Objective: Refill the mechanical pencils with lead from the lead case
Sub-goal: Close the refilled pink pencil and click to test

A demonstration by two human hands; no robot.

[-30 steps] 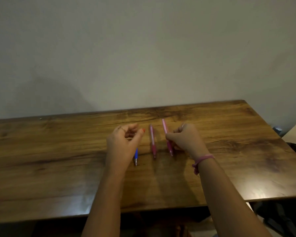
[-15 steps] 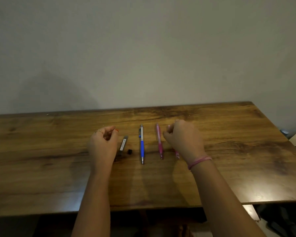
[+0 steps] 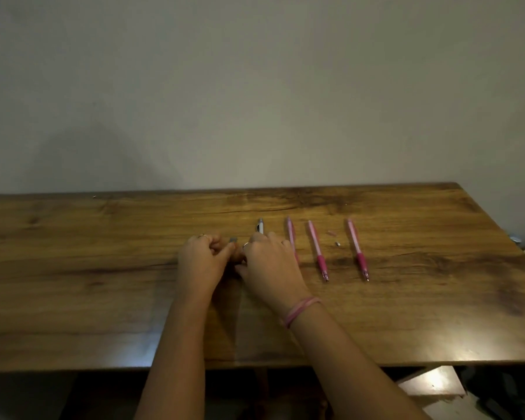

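Observation:
Three pink mechanical pencils lie side by side on the wooden table, tips toward me. Only the silver top of a blue pencil shows, the rest lying under my right hand. The grey end of the lead case sticks up between my hands. My left hand pinches the case with curled fingers. My right hand's index finger and thumb close on it from the right. The lower part of the case is hidden.
Two small loose pencil parts lie between the two right-hand pink pencils. The table's far edge meets a plain wall. Pale objects sit below the table's near right corner.
My right hand has left the pink pencils and moved left to the lead case. My left hand has closed on the case, which lay free on the table before.

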